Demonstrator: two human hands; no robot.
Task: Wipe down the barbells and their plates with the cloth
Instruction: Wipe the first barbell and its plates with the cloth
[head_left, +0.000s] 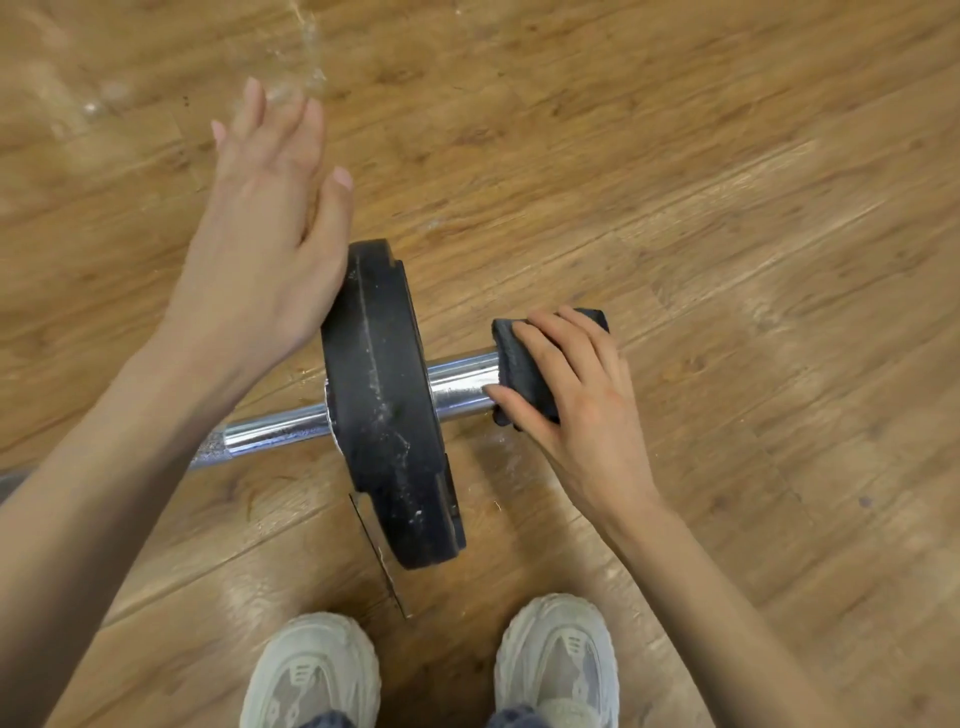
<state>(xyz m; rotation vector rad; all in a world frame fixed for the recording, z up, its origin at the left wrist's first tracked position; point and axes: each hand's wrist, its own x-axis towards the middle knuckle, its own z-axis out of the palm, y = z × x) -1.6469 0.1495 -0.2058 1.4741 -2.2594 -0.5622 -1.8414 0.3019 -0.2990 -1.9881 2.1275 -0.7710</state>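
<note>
Right hand (576, 395) gripped the cloth (524, 374) around the bar (460, 382) sleeve just beside the plate (387, 405), left hand (270, 228) flat and spread against its rim; judged risk: bar rolling on the floor (727, 182), chalky plate left unwiped.

A wooden floor (675, 156) carries the barbell (457, 384), plate (384, 405) standing on edge.

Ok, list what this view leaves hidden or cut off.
- Barbell: its far length leaves the head view at the left edge.
- Sleeve end: wrapped in the dark cloth under the right hand.
- Plate outer face: edge-on, unseen.
- Left hand palm: turned away.
</note>
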